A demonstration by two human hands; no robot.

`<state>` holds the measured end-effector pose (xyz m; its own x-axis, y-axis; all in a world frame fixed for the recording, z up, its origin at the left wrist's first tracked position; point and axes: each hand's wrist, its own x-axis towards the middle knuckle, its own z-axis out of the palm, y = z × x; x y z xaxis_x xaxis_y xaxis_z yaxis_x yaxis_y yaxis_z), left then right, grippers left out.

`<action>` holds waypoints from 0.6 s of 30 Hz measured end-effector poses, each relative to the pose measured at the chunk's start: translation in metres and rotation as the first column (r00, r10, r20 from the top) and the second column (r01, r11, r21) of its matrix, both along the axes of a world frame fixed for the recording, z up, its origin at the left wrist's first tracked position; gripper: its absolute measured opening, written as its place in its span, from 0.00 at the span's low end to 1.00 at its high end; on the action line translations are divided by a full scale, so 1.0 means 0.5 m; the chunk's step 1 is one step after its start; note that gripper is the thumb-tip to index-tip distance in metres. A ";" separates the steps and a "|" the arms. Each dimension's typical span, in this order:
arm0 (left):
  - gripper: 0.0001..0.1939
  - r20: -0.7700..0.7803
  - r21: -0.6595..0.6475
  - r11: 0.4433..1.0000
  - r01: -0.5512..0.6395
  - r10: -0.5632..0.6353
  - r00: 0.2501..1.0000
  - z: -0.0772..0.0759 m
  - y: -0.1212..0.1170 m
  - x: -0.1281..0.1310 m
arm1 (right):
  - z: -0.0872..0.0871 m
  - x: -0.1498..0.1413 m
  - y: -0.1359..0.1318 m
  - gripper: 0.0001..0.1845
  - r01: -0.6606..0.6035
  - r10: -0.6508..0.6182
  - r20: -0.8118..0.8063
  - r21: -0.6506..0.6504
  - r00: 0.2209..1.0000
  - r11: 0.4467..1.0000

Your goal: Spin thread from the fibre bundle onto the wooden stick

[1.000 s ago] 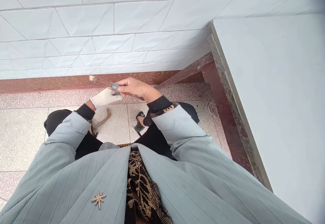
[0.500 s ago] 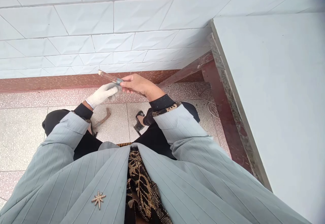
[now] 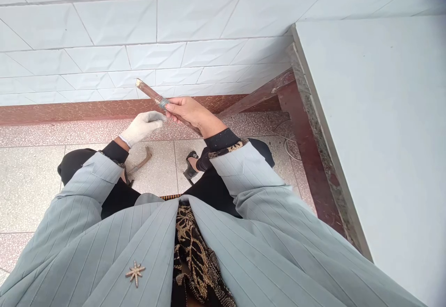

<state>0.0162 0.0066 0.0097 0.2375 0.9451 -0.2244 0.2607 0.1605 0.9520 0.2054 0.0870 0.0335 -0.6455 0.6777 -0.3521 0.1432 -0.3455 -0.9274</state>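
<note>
My bare right hand [image 3: 186, 113] is closed round a brown wooden stick [image 3: 147, 90], which tilts up to the left and ends in a pale cut face. Just beyond my right fingertips, thin grey wire [image 3: 162, 103] is wound in several turns round the stick. My left hand [image 3: 142, 127], in a white knitted glove, is beside and below the wire. Its fingers are curled with the thumb against them. Whatever they pinch, if anything, is too small to make out.
A curved brown object [image 3: 141, 160] lies on the tiled floor between my feet. To the right stands a white-topped table [image 3: 376, 126] with a dark red frame [image 3: 310, 149]. Loops of pale cord [image 3: 291, 151] lie by its leg. A white tiled wall [image 3: 191, 19] rises ahead.
The stick has shifted right and its cut end has tilted upward. My left hand has come away from the wire winding to just below it, while my right hand keeps its hold.
</note>
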 end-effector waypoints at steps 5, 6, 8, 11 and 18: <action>0.17 -0.195 0.061 0.998 -0.020 0.032 0.980 -0.004 0.004 -0.012 | 0.021 0.035 0.016 0.20 -0.095 0.088 -0.091 -0.073 0.992 0.993; 0.17 -0.268 0.079 0.997 -0.011 0.032 0.963 -0.006 0.006 -0.015 | 0.026 0.039 0.016 0.21 -0.099 0.086 -0.132 -0.093 0.987 0.991; 0.16 -0.398 0.099 0.995 0.019 0.022 0.917 -0.010 0.008 -0.020 | 0.034 0.044 0.015 0.23 -0.106 0.080 -0.200 -0.124 0.977 0.987; 0.14 -0.506 0.111 0.990 0.081 -0.014 0.863 -0.012 0.008 -0.025 | 0.035 0.043 0.013 0.23 -0.082 0.049 -0.235 -0.134 0.971 0.988; 0.18 -0.708 0.036 0.967 0.252 -0.153 0.689 -0.011 -0.003 -0.026 | 0.025 0.048 0.025 0.21 -0.029 -0.007 -0.217 -0.165 0.976 0.986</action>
<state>0.0030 0.0053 0.0042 0.2497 0.9231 -0.2925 0.8667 -0.0783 0.4926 0.2295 0.0997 0.0458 -0.7258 0.6138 -0.3105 -0.0501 -0.4973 -0.8661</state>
